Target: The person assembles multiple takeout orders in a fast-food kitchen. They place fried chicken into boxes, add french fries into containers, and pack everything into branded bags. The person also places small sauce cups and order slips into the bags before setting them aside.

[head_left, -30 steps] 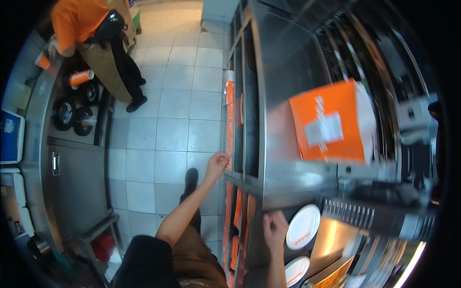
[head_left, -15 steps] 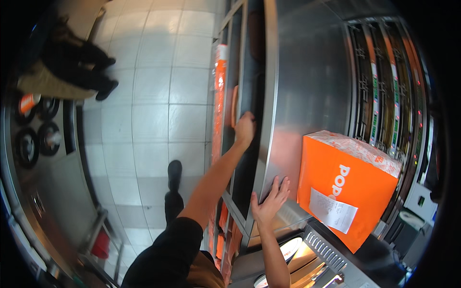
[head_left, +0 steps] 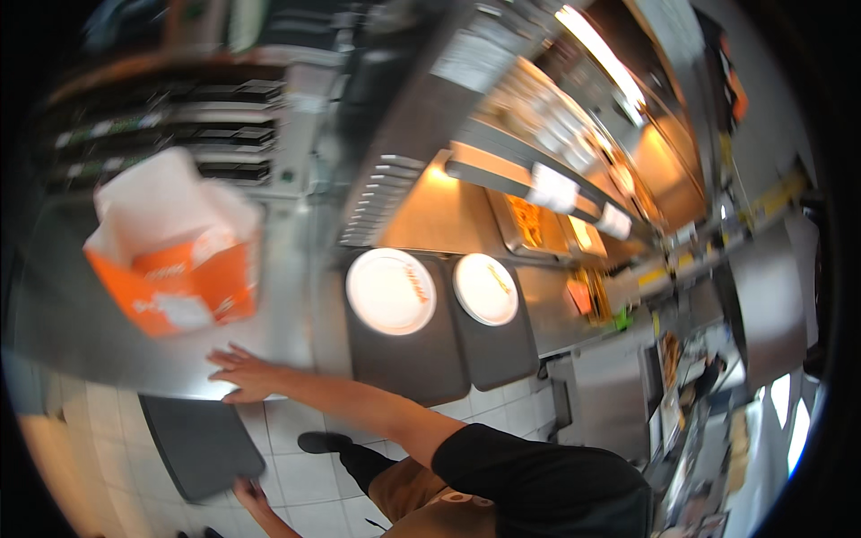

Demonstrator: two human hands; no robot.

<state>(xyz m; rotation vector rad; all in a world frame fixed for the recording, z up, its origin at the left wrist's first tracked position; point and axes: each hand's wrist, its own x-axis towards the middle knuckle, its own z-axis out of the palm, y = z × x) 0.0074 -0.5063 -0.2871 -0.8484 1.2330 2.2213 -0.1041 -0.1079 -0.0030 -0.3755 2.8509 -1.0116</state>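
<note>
My left hand [head_left: 248,492], at the lower left, has its fingers closed on the near corner of a dark grey serving tray [head_left: 202,444]. The tray hangs over the floor just off the counter's edge. With fingers spread, my right hand [head_left: 242,372] lies at the steel counter's [head_left: 54,332] edge, holding nothing. Close beyond it stands an orange takeaway bag [head_left: 193,287] with white paper rising at its top and a white slip on its front. The bag is blurred by motion.
Two more dark trays, a left one [head_left: 408,368] and a right one [head_left: 507,350], carry round white printed plates, a left plate [head_left: 391,291] and a right plate [head_left: 485,289]. Behind are a lit warming station [head_left: 439,215] and a pan of orange-yellow food [head_left: 526,224]. White tiles [head_left: 305,493] cover the floor.
The view has swung to the right, bringing the warming station and plates into sight. My left hand has come out from the shelf under the counter with a dark tray.
</note>
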